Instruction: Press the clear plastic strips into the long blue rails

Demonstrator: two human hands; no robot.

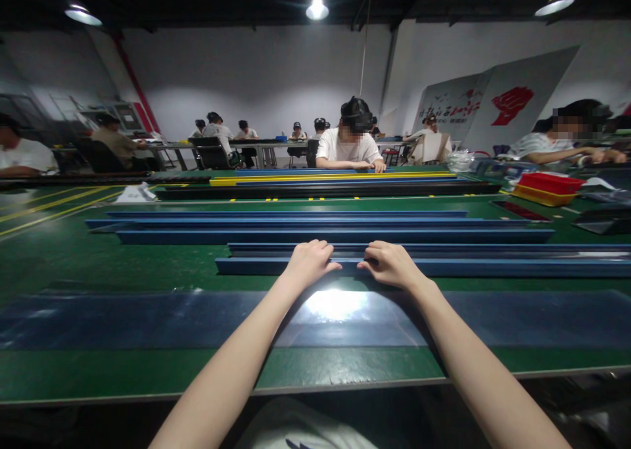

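A long blue channel strip point(493, 267) lies across the green table point(148, 370), its right end running out of view. My left hand point(311, 263) and my right hand point(389, 263) grip it a short way apart, thumbs on the near wall and fingers curled over into the channel. Between me and the strip, a clear plastic sheet point(123, 321) is spread flat, with a bright lamp reflection on it below my hands. Just beyond the gripped strip, several more blue channel strips point(335, 236) lie parallel to it.
Black strips point(325, 190) and yellow strips point(335, 179) lie farther back, before a co-worker point(352, 140) leaning over the table. A red bin point(552, 185) stands at the right, near a dark flat device point(522, 211). Crumpled white material point(133, 192) sits at the left.
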